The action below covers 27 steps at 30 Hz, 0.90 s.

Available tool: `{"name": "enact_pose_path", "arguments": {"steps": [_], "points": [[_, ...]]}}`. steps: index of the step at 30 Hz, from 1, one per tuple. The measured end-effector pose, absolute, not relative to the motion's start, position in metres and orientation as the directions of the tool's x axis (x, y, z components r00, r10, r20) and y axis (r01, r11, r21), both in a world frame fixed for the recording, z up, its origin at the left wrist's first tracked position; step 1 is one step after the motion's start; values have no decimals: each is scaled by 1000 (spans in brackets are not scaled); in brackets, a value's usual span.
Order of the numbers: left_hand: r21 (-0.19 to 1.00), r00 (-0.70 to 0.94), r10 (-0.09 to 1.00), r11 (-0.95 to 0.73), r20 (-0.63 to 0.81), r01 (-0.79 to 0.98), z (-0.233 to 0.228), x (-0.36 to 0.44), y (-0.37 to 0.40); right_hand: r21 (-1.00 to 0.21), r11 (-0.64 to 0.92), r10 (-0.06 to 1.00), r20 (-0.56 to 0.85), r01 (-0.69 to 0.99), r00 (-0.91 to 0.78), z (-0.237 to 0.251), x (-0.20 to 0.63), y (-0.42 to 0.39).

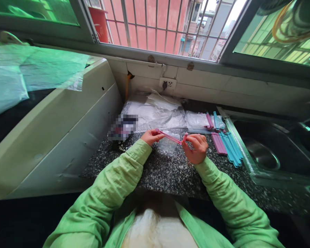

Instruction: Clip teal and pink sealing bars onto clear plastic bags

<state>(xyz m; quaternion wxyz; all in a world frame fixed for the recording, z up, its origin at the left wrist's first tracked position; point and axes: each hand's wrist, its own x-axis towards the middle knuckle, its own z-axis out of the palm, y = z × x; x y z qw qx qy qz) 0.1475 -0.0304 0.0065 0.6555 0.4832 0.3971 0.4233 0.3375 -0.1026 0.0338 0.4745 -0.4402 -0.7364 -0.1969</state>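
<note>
while we lean over the counter [165, 172], this is how things lie:
left hand [151, 136]: fingers pressed together on one end of the pink clip [170, 137], pinching it so it stays level.
right hand [196, 148]: curled, fingertips pinching the clip's other end, so we have both ends under control.
clip: held between our hands just above the counter, lying across the top of a small clear bag [167, 144].
bag: hangs below the clip, its lower part on the stone; we judge the clip is there to close its mouth.
spare clips [227, 146]: pink and blue, laid in a row near our right hand, within easy reach.
more bags [155, 112]: piled behind, against the wall.
sink [274, 151]: to the right.
</note>
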Motion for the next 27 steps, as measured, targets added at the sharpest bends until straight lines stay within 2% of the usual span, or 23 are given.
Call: {"name": "enact_pose_path", "arguments": {"steps": [16,27], "points": [[947,263,959,174,-101,-270,12,143,-30,-176,579,440,890,796,-123,36,345,-101],[919,279,950,227,-136,-324,13,142,-29,-199,583,433,896,787,-94,29,351,-96]]}}
